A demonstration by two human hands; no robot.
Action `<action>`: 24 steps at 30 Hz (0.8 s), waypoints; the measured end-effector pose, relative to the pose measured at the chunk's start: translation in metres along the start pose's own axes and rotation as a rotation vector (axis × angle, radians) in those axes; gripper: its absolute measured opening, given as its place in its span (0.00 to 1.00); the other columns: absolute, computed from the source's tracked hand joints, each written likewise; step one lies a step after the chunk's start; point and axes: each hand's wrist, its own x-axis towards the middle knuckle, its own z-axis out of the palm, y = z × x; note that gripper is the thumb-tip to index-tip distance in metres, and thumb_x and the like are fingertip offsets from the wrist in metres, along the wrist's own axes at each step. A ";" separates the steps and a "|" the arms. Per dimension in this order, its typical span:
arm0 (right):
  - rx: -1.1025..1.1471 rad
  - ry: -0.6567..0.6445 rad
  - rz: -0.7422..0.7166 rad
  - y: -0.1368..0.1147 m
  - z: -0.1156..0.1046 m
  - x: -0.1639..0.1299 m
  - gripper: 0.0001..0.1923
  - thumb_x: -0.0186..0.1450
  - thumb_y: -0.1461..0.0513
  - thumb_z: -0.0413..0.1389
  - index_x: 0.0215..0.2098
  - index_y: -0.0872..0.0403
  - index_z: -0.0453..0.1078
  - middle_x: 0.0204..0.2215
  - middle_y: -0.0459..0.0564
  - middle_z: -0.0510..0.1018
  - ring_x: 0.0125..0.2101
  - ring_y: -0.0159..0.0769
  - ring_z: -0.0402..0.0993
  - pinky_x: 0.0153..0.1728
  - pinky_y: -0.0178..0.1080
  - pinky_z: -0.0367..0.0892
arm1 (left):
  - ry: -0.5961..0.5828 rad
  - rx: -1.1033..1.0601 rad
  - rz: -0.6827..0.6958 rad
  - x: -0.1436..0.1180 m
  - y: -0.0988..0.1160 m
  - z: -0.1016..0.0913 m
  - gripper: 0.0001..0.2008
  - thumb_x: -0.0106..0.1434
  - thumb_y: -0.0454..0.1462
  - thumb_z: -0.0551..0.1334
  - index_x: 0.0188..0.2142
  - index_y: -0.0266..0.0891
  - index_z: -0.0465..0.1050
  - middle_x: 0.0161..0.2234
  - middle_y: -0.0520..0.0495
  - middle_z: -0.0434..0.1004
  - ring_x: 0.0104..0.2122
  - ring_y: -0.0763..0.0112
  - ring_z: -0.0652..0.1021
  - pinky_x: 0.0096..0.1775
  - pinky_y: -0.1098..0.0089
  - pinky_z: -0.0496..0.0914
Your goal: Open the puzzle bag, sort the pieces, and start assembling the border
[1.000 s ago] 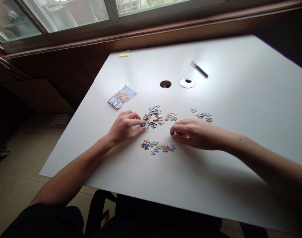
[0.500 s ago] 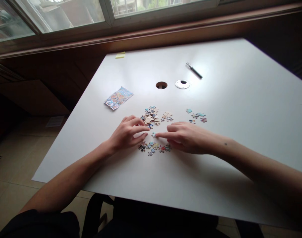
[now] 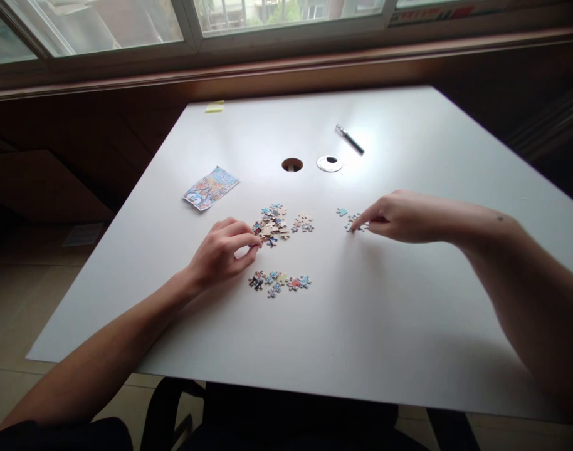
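Note:
My left hand (image 3: 225, 250) is at the left edge of a heap of jigsaw pieces (image 3: 273, 227), many with their plain backs up. Its thumb and index finger are pinched together on what looks like a piece there, mostly covered by the fingertips. My right hand (image 3: 390, 216) reaches over a small group of bluish jigsaw pieces (image 3: 348, 220) on the right. The index finger points down and touches the group; the other fingers are curled, with nothing gripped. Nearer me lies a row of colourful face-up pieces (image 3: 276, 280). A small cluster (image 3: 303, 222) sits right of the heap.
A printed picture sheet (image 3: 211, 188) lies to the left on the white table (image 3: 286, 351). Farther back are a round cable hole (image 3: 292, 165), its metal cover (image 3: 330, 163), a dark pen-like object (image 3: 350, 139) and a yellow sticky note (image 3: 215, 106).
My right hand has slid a light blue piece away from the middle to the right-hand group. My left fingers have closed into a pinch at the heap's edge. The view has shifted slightly.

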 end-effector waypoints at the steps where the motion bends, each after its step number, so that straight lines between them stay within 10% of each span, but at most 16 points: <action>1: -0.007 0.007 -0.006 -0.001 0.000 0.000 0.17 0.63 0.65 0.53 0.44 0.46 0.82 0.40 0.46 0.84 0.35 0.41 0.80 0.35 0.41 0.71 | 0.008 0.012 -0.030 0.000 -0.001 -0.001 0.05 0.64 0.32 0.62 0.37 0.40 0.78 0.37 0.47 0.79 0.38 0.65 0.74 0.45 0.63 0.69; 19: 0.069 -0.081 -0.115 -0.043 0.009 0.006 0.10 0.67 0.63 0.50 0.41 0.50 0.73 0.31 0.49 0.78 0.30 0.38 0.70 0.32 0.40 0.60 | -0.024 -0.003 -0.029 -0.001 -0.008 -0.004 0.07 0.64 0.39 0.66 0.42 0.43 0.81 0.39 0.47 0.79 0.41 0.65 0.74 0.47 0.62 0.68; 24: 0.050 -0.094 -0.141 -0.047 0.011 0.006 0.10 0.68 0.62 0.50 0.41 0.51 0.73 0.32 0.50 0.77 0.30 0.37 0.70 0.31 0.40 0.61 | -0.196 -0.036 0.086 -0.002 0.002 -0.005 0.08 0.66 0.39 0.64 0.44 0.48 0.80 0.42 0.48 0.78 0.45 0.64 0.73 0.50 0.61 0.65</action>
